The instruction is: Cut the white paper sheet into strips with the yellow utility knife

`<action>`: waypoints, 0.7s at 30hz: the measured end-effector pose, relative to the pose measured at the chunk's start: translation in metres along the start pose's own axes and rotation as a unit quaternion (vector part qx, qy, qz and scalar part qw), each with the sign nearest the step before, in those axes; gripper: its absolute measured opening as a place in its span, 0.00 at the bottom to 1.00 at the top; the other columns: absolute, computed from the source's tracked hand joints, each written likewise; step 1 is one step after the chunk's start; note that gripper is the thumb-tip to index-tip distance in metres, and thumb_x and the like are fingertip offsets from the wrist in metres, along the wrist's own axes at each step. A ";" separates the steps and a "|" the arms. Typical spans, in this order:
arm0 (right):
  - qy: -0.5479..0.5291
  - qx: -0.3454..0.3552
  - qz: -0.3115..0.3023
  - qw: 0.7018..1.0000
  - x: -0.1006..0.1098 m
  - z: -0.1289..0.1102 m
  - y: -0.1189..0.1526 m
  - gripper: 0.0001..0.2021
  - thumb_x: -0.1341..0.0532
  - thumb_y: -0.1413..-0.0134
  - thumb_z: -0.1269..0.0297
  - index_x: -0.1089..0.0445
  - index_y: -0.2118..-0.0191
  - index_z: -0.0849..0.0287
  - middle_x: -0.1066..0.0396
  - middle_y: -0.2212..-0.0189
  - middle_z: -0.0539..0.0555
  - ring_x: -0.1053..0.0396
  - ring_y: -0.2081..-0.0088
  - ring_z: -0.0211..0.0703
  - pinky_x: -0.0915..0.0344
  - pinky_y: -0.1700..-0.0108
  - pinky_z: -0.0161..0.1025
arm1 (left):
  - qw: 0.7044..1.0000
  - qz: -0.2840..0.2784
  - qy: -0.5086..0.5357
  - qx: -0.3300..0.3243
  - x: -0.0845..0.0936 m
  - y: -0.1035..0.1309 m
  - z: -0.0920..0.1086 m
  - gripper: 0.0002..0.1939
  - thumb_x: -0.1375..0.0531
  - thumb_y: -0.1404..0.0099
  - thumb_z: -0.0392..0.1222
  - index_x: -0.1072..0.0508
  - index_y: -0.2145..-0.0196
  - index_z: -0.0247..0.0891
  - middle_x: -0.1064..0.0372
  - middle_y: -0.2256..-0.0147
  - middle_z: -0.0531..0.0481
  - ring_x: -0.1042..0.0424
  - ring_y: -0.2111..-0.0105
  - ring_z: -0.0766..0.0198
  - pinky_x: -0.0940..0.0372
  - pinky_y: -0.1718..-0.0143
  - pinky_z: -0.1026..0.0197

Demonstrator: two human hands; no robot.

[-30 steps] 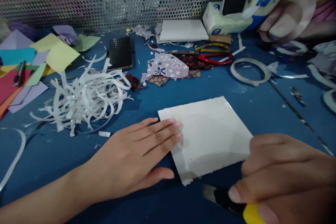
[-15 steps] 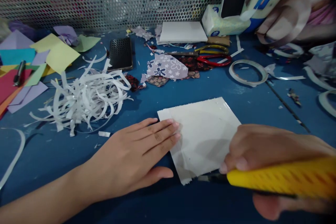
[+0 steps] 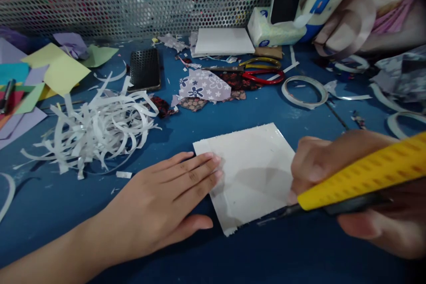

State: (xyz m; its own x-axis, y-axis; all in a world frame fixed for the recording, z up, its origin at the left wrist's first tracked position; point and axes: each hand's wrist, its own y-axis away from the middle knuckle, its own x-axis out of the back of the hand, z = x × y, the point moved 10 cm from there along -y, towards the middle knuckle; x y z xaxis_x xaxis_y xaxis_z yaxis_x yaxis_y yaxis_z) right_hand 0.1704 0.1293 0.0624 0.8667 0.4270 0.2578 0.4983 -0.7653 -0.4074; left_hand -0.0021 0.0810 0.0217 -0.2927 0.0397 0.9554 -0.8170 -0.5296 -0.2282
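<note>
A white square sheet [image 3: 253,177] lies slightly turned on the blue table, its lower left edge ragged. Flat on its left side rests my left hand [image 3: 166,199], fingers stretched out and empty, the thumb lying on the table. My right hand [image 3: 319,173] is wrapped round a yellow cutter [image 3: 362,173] at the sheet's right. The cutter's thin blade points left, close to the sheet's lower edge. Part of my right hand is hidden behind the cutter's body.
Curled white strips [image 3: 103,124] are heaped at the left, by coloured papers [image 3: 63,69] and a black phone [image 3: 144,69]. Farther back lie patterned scraps [image 3: 206,86], red-handled scissors [image 3: 266,76], a tape roll [image 3: 304,92] and a tissue pack [image 3: 276,31]. A metal mesh [image 3: 149,0] stands behind.
The cutter has tilted, its rear end now higher, and my right hand has turned with it. The whole view has shifted slightly, moving things leftward. My left hand stays on the sheet.
</note>
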 end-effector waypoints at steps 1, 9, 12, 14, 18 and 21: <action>0.005 0.005 -0.025 1.000 -0.003 -0.002 0.000 0.14 0.27 0.47 0.62 0.25 0.56 0.52 0.22 0.74 0.50 0.23 0.73 0.44 0.24 0.70 0.38 | 1.000 -0.002 -0.003 0.000 0.000 0.000 0.000 0.25 0.53 0.19 0.49 0.34 0.35 0.30 0.39 0.33 0.42 0.43 0.31 0.59 0.58 0.27 0.54; 0.106 0.079 -0.119 0.984 -0.029 -0.010 0.026 0.03 0.36 0.34 0.62 0.26 0.62 0.48 0.17 0.71 0.42 0.22 0.75 0.37 0.29 0.64 0.36 | 1.000 -0.016 -0.005 0.006 -0.003 -0.001 0.000 0.26 0.55 0.19 0.50 0.36 0.34 0.32 0.41 0.32 0.43 0.44 0.30 0.59 0.57 0.27 0.55; 0.098 0.059 -0.116 0.987 -0.026 -0.006 0.027 0.03 0.37 0.33 0.58 0.26 0.59 0.47 0.16 0.69 0.43 0.22 0.74 0.37 0.31 0.64 0.37 | 1.000 -0.017 -0.008 0.006 -0.003 -0.001 0.000 0.26 0.55 0.19 0.50 0.36 0.34 0.32 0.41 0.32 0.44 0.44 0.30 0.60 0.58 0.27 0.55; 0.093 0.061 -0.124 0.986 -0.026 -0.007 0.027 0.07 0.37 0.33 0.53 0.26 0.59 0.48 0.16 0.67 0.44 0.22 0.73 0.37 0.31 0.63 0.37 | 1.000 -0.013 -0.008 0.005 -0.002 -0.001 0.000 0.26 0.55 0.19 0.50 0.35 0.34 0.31 0.40 0.32 0.44 0.44 0.30 0.60 0.58 0.27 0.56; 0.110 0.059 -0.134 0.983 -0.027 -0.005 0.030 0.11 0.35 0.37 0.49 0.26 0.60 0.49 0.16 0.65 0.45 0.22 0.72 0.38 0.30 0.60 0.38 | 1.000 -0.009 -0.010 0.008 -0.002 -0.001 -0.001 0.26 0.55 0.19 0.51 0.35 0.35 0.32 0.41 0.32 0.45 0.45 0.30 0.61 0.61 0.26 0.57; 0.111 0.057 -0.117 0.985 -0.024 -0.004 0.031 0.11 0.34 0.38 0.47 0.26 0.58 0.47 0.16 0.66 0.44 0.22 0.72 0.37 0.30 0.59 0.38 | 1.000 -0.007 -0.012 0.007 -0.002 -0.001 -0.001 0.26 0.55 0.19 0.51 0.35 0.35 0.32 0.41 0.32 0.45 0.44 0.30 0.61 0.61 0.26 0.57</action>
State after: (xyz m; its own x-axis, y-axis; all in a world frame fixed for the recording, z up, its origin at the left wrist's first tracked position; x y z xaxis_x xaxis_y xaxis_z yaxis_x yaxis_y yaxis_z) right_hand 0.1645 0.0937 0.0467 0.7080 0.4588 0.5369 0.6936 -0.5948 -0.4063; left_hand -0.0013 0.0818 0.0195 -0.2684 0.0266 0.9629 -0.8144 -0.5403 -0.2120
